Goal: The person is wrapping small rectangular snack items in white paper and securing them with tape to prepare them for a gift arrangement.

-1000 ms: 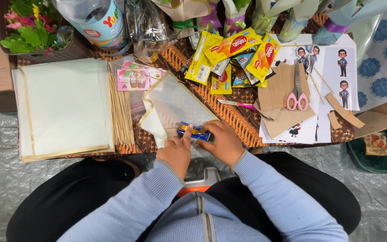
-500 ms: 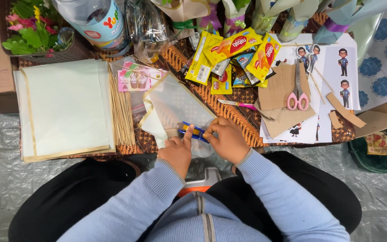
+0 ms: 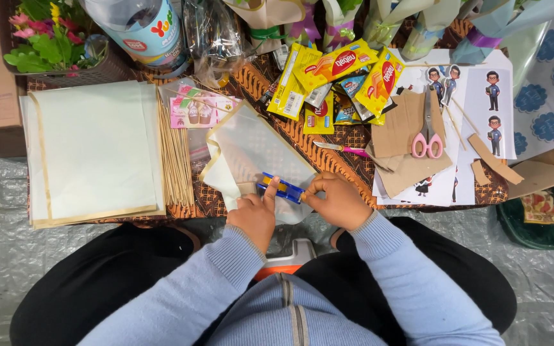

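Note:
My left hand (image 3: 256,212) and my right hand (image 3: 335,200) both hold a small blue and yellow snack packet (image 3: 281,188) over a translucent cream wrapping sheet with a gold edge (image 3: 251,147). The sheet lies folded on the low table's patterned cloth (image 3: 347,163), just in front of me. The left fingers pinch the packet's left end, and the right fingers grip its right end. Part of the packet is hidden by my fingers.
A stack of cream sheets (image 3: 94,150) and wooden skewers (image 3: 176,163) lie at left. Yellow snack packets (image 3: 335,74), pink scissors (image 3: 428,131), brown card pieces (image 3: 405,147), cartoon figure cutouts (image 3: 494,106), a flower basket (image 3: 49,45) and wrapped bouquets (image 3: 418,22) fill the back.
The packet has shifted slightly toward me on the sheet as both hands adjusted their grip. Nothing else moved.

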